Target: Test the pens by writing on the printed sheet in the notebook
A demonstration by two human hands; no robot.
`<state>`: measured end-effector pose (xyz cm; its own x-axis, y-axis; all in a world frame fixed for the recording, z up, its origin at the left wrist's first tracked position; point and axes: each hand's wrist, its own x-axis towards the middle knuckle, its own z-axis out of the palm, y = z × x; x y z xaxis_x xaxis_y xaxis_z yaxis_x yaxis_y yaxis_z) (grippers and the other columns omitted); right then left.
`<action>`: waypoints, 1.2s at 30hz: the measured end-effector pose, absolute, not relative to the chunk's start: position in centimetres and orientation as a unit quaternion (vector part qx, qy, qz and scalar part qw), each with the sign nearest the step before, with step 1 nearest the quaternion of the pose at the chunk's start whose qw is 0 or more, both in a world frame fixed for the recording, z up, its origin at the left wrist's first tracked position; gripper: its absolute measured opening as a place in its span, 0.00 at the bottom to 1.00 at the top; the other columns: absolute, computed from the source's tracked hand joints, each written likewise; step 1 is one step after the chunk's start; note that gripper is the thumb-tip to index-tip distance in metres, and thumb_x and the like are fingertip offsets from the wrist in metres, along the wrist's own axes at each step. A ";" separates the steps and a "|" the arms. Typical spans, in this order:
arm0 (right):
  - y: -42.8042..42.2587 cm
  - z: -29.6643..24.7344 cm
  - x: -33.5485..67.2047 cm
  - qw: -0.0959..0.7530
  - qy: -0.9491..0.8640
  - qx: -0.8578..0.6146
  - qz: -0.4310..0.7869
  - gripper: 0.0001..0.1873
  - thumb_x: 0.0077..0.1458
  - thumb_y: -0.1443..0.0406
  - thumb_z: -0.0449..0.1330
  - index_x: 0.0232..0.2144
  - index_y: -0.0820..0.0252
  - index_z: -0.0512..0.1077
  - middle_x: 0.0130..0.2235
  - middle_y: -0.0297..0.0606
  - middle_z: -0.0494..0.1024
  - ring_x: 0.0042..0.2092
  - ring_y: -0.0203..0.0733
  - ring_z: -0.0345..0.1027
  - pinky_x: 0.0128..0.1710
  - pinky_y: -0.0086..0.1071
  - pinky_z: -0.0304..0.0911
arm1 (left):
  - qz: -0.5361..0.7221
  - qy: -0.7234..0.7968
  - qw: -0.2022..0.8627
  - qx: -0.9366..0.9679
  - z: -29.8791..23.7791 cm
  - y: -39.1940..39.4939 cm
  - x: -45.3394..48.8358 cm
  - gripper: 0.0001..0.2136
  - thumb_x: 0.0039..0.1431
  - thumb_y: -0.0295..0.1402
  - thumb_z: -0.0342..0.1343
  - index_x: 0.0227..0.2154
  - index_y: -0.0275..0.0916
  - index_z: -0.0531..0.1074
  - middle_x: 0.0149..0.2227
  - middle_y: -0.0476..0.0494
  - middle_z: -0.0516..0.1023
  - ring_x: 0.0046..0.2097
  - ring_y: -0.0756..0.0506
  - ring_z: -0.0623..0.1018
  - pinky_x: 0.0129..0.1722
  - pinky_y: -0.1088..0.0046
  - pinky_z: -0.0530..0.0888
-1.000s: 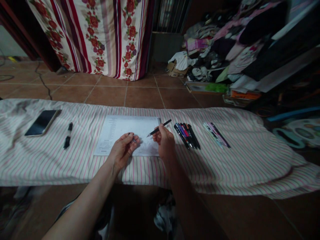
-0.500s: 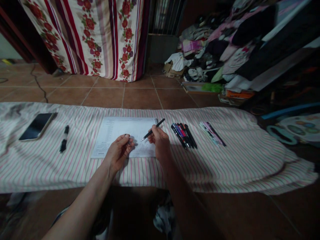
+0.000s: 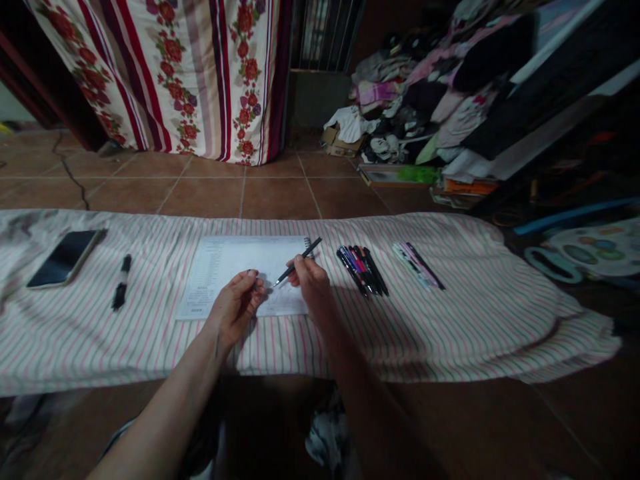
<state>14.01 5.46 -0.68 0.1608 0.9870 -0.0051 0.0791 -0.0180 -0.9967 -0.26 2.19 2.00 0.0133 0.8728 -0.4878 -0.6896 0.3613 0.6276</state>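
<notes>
My right hand (image 3: pixel 313 285) grips a black pen (image 3: pixel 297 261) with its tip pointing down-left over a spiral notebook (image 3: pixel 235 267) that lies open on a striped cloth (image 3: pixel 450 313). My left hand (image 3: pixel 235 303) rests on the notebook's lower edge, fingers curled and pinched together on something small I cannot make out. The pen tip sits just right of the left fingertips.
A bunch of dark pens (image 3: pixel 361 260) and a smaller set of light pens (image 3: pixel 417 265) lie right of the notebook. A black marker (image 3: pixel 121 282) and a phone (image 3: pixel 61 258) lie at left. Beyond are tiled floor, a floral sheet (image 3: pixel 200 73) and a clothes pile (image 3: pixel 430 87).
The pen in my right hand has shifted left and lower toward my left fingertips. The view has drifted slightly right; the hands stay over the notebook.
</notes>
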 end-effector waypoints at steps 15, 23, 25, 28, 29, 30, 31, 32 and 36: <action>5.9 -1.3 16.3 0.536 -0.500 -0.569 0.373 0.21 0.52 0.53 0.51 0.39 0.62 0.73 0.24 0.32 0.71 0.26 0.35 0.66 0.26 0.27 0.62 | 0.554 0.439 0.701 0.096 1.7 2.2 0.2 0.08 0.60 0.21 0.47 0.29 0.32 0.70 0.22 0.46 0.72 0.22 0.54 0.73 0.21 0.85 0.71; 5.8 -1.4 16.9 0.522 -0.506 -0.571 0.381 0.19 0.52 0.53 0.53 0.37 0.60 0.73 0.25 0.33 0.73 0.27 0.35 0.67 0.28 0.28 0.63 | 0.548 0.446 0.700 0.104 1.6 2.2 0.5 0.07 0.58 0.21 0.48 0.28 0.32 0.70 0.23 0.45 0.73 0.23 0.53 0.74 0.22 0.83 0.72; 5.8 -1.5 16.9 0.521 -0.512 -0.566 0.382 0.20 0.52 0.52 0.53 0.38 0.60 0.73 0.26 0.33 0.73 0.27 0.35 0.67 0.28 0.28 0.64 | 0.548 0.445 0.701 0.106 1.6 2.2 0.6 0.07 0.58 0.20 0.49 0.28 0.33 0.70 0.23 0.45 0.72 0.23 0.53 0.73 0.22 0.83 0.73; 5.9 -1.7 16.9 0.528 -0.512 -0.562 0.379 0.20 0.53 0.52 0.53 0.39 0.60 0.73 0.26 0.34 0.74 0.26 0.35 0.67 0.29 0.28 0.63 | 0.545 0.446 0.701 0.108 1.6 2.2 0.8 0.08 0.58 0.21 0.48 0.28 0.32 0.70 0.23 0.46 0.72 0.23 0.53 0.73 0.22 0.83 0.73; 5.9 -1.7 16.9 0.529 -0.510 -0.563 0.379 0.20 0.53 0.53 0.52 0.39 0.61 0.72 0.26 0.34 0.75 0.26 0.35 0.68 0.29 0.28 0.63 | 0.545 0.448 0.700 0.108 1.6 2.2 0.8 0.08 0.58 0.21 0.48 0.28 0.32 0.70 0.23 0.46 0.72 0.23 0.53 0.73 0.23 0.83 0.73; 5.8 -1.7 16.9 0.528 -0.507 -0.565 0.380 0.21 0.53 0.53 0.52 0.40 0.61 0.72 0.27 0.35 0.75 0.26 0.35 0.68 0.29 0.28 0.63 | 0.545 0.451 0.699 0.106 1.7 2.2 0.8 0.08 0.59 0.21 0.48 0.28 0.32 0.70 0.23 0.46 0.72 0.23 0.54 0.73 0.23 0.83 0.73; 5.8 -1.6 16.8 0.527 -0.505 -0.568 0.381 0.21 0.54 0.53 0.51 0.40 0.62 0.72 0.27 0.36 0.76 0.27 0.35 0.68 0.28 0.28 0.63 | 0.545 0.453 0.697 0.106 1.7 2.1 0.8 0.08 0.59 0.21 0.48 0.28 0.32 0.70 0.23 0.46 0.72 0.23 0.54 0.73 0.23 0.83 0.73; 5.8 -1.6 16.8 0.525 -0.503 -0.570 0.383 0.21 0.54 0.54 0.51 0.41 0.62 0.72 0.27 0.36 0.76 0.26 0.35 0.67 0.28 0.28 0.63 | 0.545 0.455 0.696 0.106 1.7 2.1 0.8 0.08 0.59 0.21 0.48 0.28 0.33 0.70 0.23 0.46 0.72 0.23 0.54 0.73 0.23 0.83 0.74; 5.7 -1.3 16.8 0.519 -0.496 -0.578 0.387 0.21 0.55 0.55 0.49 0.42 0.63 0.72 0.28 0.36 0.76 0.26 0.35 0.67 0.28 0.28 0.63 | 0.535 0.462 0.698 0.116 1.7 2.1 0.7 0.08 0.59 0.21 0.48 0.28 0.32 0.70 0.23 0.46 0.73 0.23 0.54 0.73 0.23 0.83 0.74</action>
